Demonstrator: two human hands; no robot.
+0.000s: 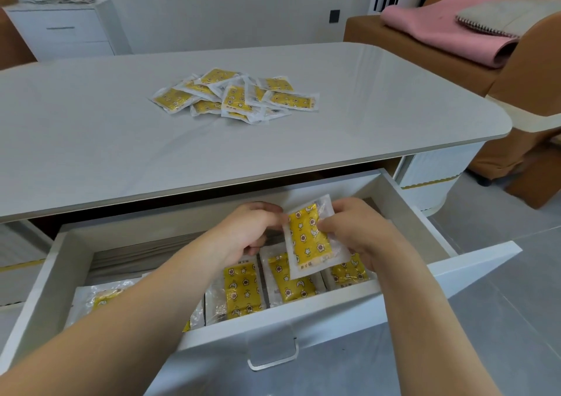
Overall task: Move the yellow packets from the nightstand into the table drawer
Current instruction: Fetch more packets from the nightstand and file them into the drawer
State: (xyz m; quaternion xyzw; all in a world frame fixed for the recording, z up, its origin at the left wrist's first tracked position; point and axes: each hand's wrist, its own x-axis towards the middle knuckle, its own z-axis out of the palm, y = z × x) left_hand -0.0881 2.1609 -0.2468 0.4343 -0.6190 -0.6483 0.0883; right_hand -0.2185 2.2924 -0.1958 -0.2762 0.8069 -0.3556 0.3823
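Your left hand (pixel 253 231) and right hand (pixel 361 231) both pinch one yellow packet (pixel 311 241), left at its upper left edge, right along its right side, holding it upright and slightly tilted over the open drawer (pixel 473 262). More yellow packets in the drawer (pixel 243 289) lie flat in a row near its front wall. A loose pile of packets (pixel 236 96) sits mid-counter (pixel 91 140), well apart from your hands. White nightstand (pixel 63 31) stands far left at the wall.
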